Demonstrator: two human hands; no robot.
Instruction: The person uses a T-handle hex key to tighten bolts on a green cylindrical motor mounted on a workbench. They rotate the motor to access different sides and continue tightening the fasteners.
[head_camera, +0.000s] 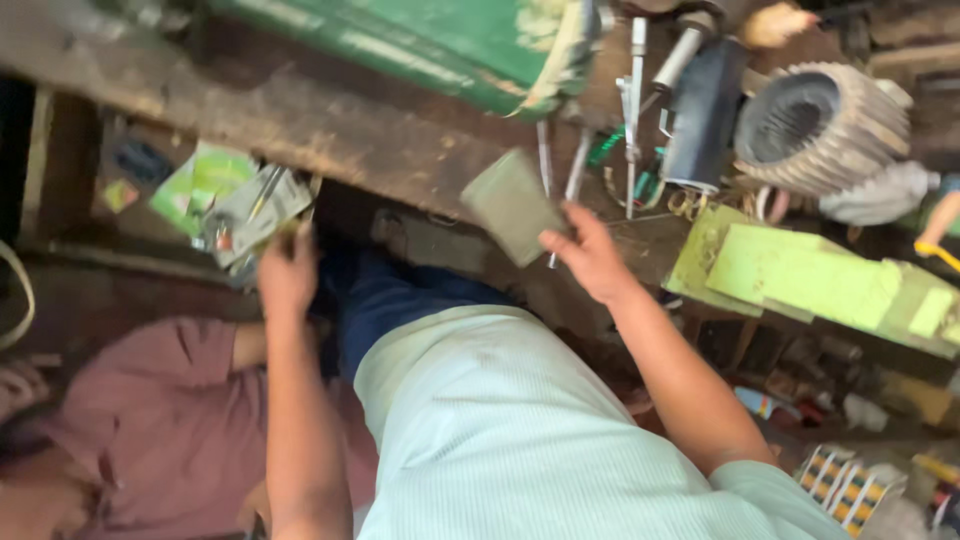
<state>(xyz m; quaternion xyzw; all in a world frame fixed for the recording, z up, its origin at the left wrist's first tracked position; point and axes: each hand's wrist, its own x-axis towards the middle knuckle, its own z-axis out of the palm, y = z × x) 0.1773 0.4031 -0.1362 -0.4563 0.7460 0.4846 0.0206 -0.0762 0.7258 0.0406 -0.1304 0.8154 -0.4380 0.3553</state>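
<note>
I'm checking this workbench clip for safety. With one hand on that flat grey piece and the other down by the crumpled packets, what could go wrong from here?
1. The right hand grips the flat grey rectangular piece only by one corner, so it might slip onto the worn wooden bench.
2. Thin metal rods lie just beyond that hand and could snag it.
3. The left hand reaches among crumpled packets right above another person in a maroon shirt, who could be bumped.

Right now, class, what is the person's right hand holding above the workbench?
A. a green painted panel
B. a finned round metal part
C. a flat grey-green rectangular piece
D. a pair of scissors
C: the right hand grips the flat grey-green rectangular piece by its lower corner, above the wooden workbench.
</note>
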